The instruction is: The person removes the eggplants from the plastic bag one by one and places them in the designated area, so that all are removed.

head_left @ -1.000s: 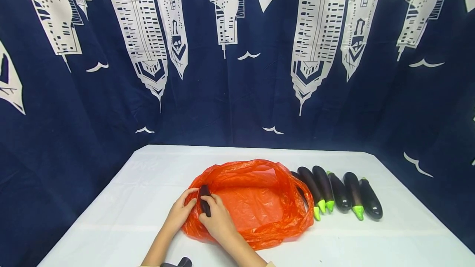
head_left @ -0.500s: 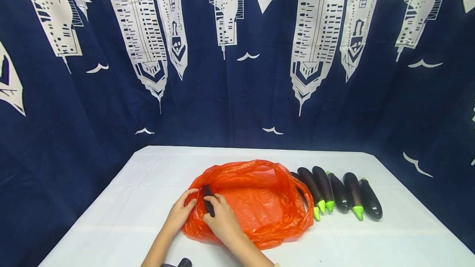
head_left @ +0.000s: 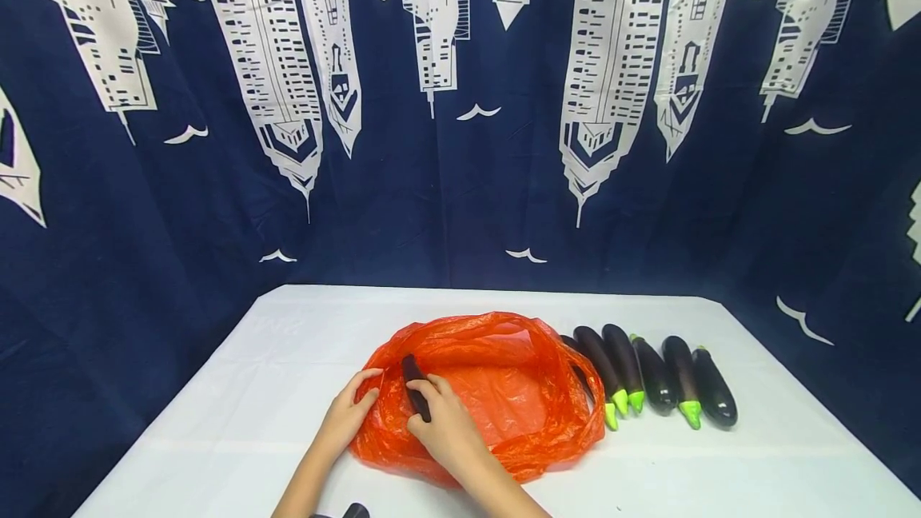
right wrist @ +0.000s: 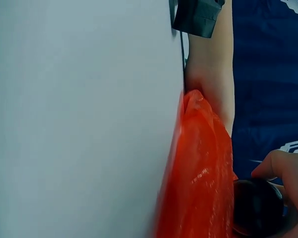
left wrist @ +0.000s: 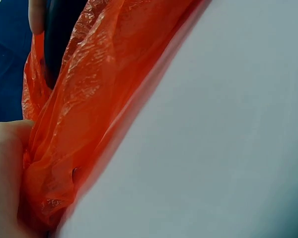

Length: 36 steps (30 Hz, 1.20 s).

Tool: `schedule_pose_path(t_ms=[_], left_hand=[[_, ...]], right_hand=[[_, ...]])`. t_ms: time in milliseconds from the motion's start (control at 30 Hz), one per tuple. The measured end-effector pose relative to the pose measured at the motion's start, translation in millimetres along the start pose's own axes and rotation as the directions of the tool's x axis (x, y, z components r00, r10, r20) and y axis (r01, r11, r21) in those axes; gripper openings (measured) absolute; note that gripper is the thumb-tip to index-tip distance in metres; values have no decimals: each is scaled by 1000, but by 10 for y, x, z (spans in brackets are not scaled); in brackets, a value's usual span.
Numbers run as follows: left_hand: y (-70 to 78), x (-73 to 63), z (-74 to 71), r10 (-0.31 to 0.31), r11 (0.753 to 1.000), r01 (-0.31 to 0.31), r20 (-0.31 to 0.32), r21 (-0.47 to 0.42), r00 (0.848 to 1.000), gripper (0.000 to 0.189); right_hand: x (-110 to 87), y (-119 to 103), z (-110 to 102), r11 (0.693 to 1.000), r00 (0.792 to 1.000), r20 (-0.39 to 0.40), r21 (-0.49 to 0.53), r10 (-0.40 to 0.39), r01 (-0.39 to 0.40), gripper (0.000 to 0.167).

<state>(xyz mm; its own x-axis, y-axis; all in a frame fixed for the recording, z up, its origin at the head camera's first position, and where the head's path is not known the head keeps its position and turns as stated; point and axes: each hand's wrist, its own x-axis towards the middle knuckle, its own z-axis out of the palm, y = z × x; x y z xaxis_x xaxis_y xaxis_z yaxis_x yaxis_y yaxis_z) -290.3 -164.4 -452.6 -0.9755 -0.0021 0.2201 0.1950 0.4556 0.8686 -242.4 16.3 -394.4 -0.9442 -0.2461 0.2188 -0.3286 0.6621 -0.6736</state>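
An orange-red plastic bag [head_left: 496,402] lies with its mouth spread wide on the white table. At its left rim my left hand [head_left: 341,418] grips the plastic; its thumb presses the bag in the left wrist view [left wrist: 10,168]. My right hand [head_left: 449,426] holds a dark eggplant [head_left: 415,390] over the left part of the bag's mouth, fingers and thumb on either side of it. The eggplant's glossy rounded end [right wrist: 258,208] shows in the right wrist view. To the right of the bag lie several more eggplants [head_left: 655,374] with green stems, one partly hidden behind the bag.
A white-covered table [head_left: 216,414] bears everything. Behind it hangs a dark blue cloth [head_left: 403,206] printed with white buildings and birds. A black wrist-camera mount [right wrist: 196,17] sits on the left forearm.
My right hand has moved right with the eggplant, from beside the left fingers further over the bag's mouth. The left hand stays at the rim.
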Motion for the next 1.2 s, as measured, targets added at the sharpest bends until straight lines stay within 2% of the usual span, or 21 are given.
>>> schedule_pose_path(t_ms=[300,1200], left_hand=[[-26,11,15,-5,1000,5,-1,-19,1000,33],[-17,8,1,-15,1000,15,4,-7,1000,34]], right_hand=[[-47,35,-143,999,1000,0,-32,-21,21,44],[-273,199,-665,995,999,45,-98,4,1,45]])
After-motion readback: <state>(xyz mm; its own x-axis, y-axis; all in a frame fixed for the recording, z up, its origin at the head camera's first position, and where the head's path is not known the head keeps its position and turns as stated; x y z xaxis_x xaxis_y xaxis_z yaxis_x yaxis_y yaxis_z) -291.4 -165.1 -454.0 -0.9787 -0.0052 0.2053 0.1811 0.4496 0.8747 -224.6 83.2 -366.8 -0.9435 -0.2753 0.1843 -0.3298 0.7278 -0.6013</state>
